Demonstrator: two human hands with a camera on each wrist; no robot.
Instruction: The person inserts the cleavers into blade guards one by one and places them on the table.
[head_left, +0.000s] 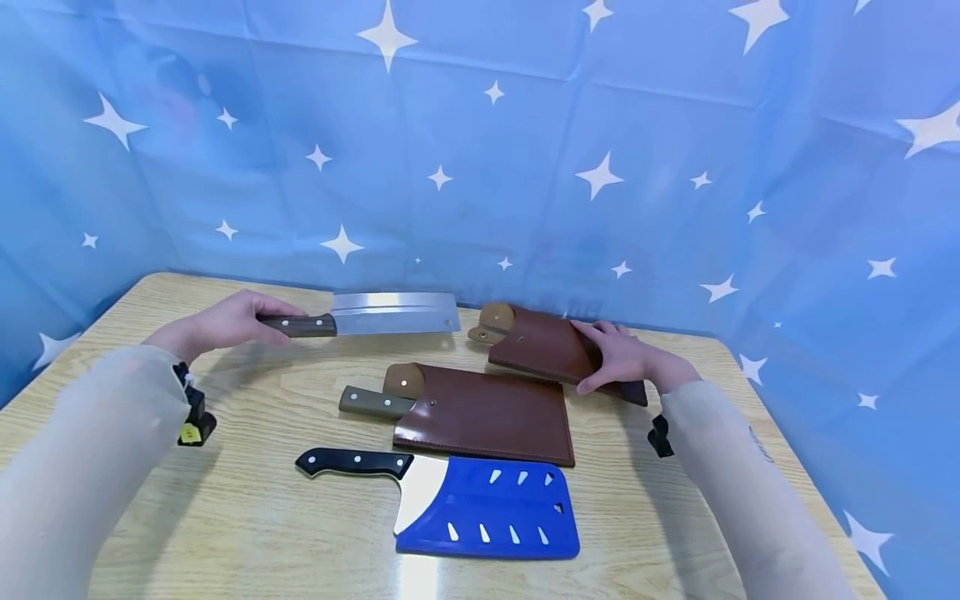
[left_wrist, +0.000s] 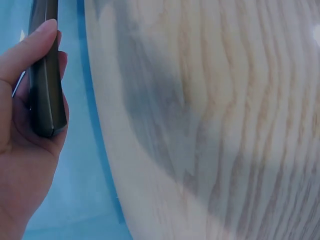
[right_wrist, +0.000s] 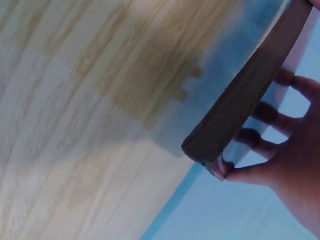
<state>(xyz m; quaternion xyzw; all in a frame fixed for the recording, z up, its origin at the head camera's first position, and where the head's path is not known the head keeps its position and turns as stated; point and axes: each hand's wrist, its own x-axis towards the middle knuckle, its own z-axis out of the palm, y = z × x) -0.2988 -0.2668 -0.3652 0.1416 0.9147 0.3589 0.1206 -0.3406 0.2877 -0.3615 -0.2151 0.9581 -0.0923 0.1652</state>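
My left hand (head_left: pixel 225 323) grips the dark handle (left_wrist: pixel 47 95) of a cleaver (head_left: pixel 393 317) at the back left. Its bare, shiny blade points right, toward a brown leather knife sheath (head_left: pixel 536 337). The thumb lies along the handle in the left wrist view. At the back right, my right hand (head_left: pixel 626 360) holds that sheath near its far end, thumb on the near edge and fingers over the far one. A tan strap flap (head_left: pixel 497 316) is at the sheath's left end, where no knife handle shows. The right wrist view shows the sheath (right_wrist: pixel 245 82) edge-on, between thumb and fingers.
A second brown sheath (head_left: pixel 487 417) lies mid-table with an olive knife handle (head_left: pixel 375 403) sticking out leftward. Nearer, a black-handled cleaver (head_left: pixel 356 461) lies with a blue slotted blade cover (head_left: pixel 517 508). Behind the wooden table (head_left: pixel 247 500) hangs a blue star-patterned cloth (head_left: pixel 465 125).
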